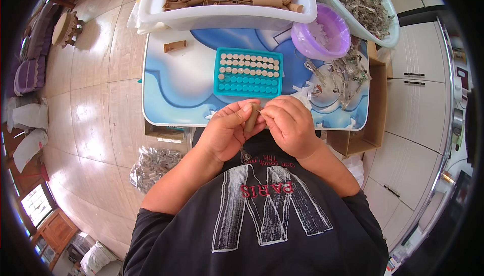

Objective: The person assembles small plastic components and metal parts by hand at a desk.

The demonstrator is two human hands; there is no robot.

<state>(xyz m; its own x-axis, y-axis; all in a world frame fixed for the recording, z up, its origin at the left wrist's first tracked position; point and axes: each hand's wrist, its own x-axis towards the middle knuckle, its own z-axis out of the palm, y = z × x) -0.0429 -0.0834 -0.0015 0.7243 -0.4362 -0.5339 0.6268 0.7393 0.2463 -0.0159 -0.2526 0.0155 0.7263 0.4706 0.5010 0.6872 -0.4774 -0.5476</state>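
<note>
From the head camera, the left hand (229, 127) was bent around a brown plastic shell (252, 118), its thumb pressed on the near face and its fingers closed behind, holding the piece steeply tilted just beyond the table's near edge. The right hand (290, 124) met it from the other side, fingers curled and tips drawn close together at the shell's edge; I could not tell whether those tips had met or pinched anything small. Ahead on the blue-and-white table (174, 79) lay a teal tray (247, 94), its farther rows filled with pale discs. A loose brown shell (175, 46) lay to the left, and clear-wrapped parts (343, 79) sat to the right, near a purple bowl (347, 44) of white pieces. At the far side stood a white tub (227, 19) heaped with brown shells, beside a pale green basin (395, 29). Around the table, the room showed a tiled floor (91, 109), a round stool (63, 28) at left and pale cabinets (413, 107) at right.
</note>
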